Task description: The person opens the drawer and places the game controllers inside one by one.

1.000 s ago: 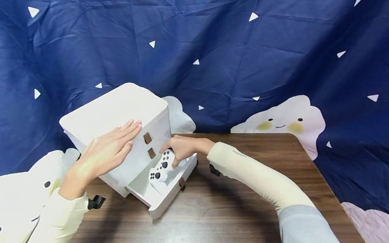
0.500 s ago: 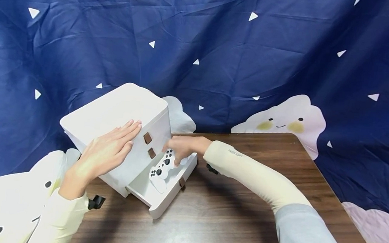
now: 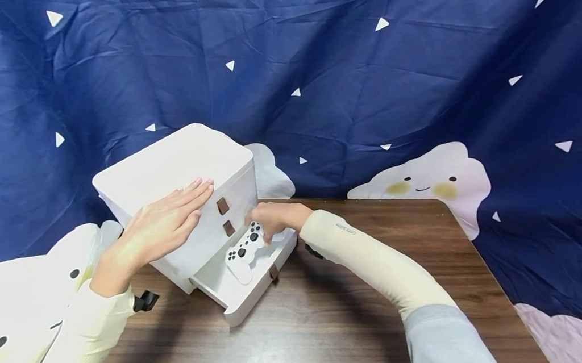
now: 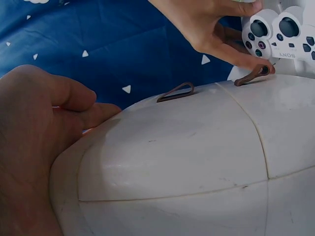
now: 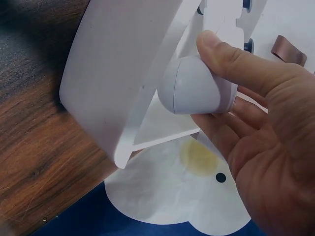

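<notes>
A white game controller [image 3: 242,253] with black sticks sits in the pulled-out bottom drawer [image 3: 262,290] of a white cabinet [image 3: 180,153]. My right hand [image 3: 274,217] reaches into the drawer and grips the controller's far handle. In the right wrist view, the thumb is on one side of that rounded handle [image 5: 194,86], with fingers curled around the other side. My left hand [image 3: 161,225] rests with straight fingers on the cabinet's top, near its front edge. The left wrist view shows the controller [image 4: 283,37] between the right hand's thumb and fingers.
Brown pull tabs mark the two upper drawers, one tab [image 3: 223,206] above the other, and another tab [image 3: 273,272] is on the open drawer's front. The wooden table [image 3: 361,335] extends right of the cabinet. A blue cloud-print cloth [image 3: 329,82] hangs behind.
My right hand and the controller have shifted slightly toward the drawer's far end, with the controller's angle changing a little. My right forearm has moved a bit left; the left hand keeps its place.
</notes>
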{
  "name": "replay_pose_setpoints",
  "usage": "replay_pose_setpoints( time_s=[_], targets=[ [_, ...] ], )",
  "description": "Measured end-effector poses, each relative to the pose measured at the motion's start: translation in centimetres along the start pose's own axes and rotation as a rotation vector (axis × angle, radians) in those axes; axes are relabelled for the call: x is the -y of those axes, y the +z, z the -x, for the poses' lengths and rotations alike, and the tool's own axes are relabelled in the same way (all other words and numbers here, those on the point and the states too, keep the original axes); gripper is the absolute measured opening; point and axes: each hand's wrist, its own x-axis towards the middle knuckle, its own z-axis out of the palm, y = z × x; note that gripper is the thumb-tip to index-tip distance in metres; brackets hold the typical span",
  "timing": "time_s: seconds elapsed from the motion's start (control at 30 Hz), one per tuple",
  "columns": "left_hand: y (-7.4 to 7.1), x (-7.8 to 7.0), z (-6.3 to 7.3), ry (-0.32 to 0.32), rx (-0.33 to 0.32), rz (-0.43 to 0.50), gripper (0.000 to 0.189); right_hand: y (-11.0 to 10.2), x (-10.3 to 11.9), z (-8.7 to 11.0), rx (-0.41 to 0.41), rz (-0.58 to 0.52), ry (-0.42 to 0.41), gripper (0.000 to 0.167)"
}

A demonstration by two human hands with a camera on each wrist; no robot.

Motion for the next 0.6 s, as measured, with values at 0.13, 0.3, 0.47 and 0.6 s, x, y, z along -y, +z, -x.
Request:
replay_pose_setpoints(
  time_s=[0.13, 0.3, 0.47, 0.6],
  targets=[
    [0.0, 0.0, 0.0, 0.006, -0.007, -0.002, 0.053, 0.5, 0.0, -0.3, 0.0, -0.007, 0.006, 0.075],
    [0.0, 0.0, -0.1, 0.007, -0.007, -0.007, 0.053, 1.3, 0.0, -0.4, -0.012, 0.12, -0.006, 0.068],
    [0.1, 0.0, 0.0, 0.014, -0.021, -0.009, 0.053, 1.4, -0.2, -0.3, -0.045, 0.17, -0.043, 0.052],
    [0.1, -0.1, 0.0, 0.014, -0.021, -0.012, 0.053, 0.7, -0.4, -0.3, -0.072, 0.107, -0.048, 0.045]
  ],
)
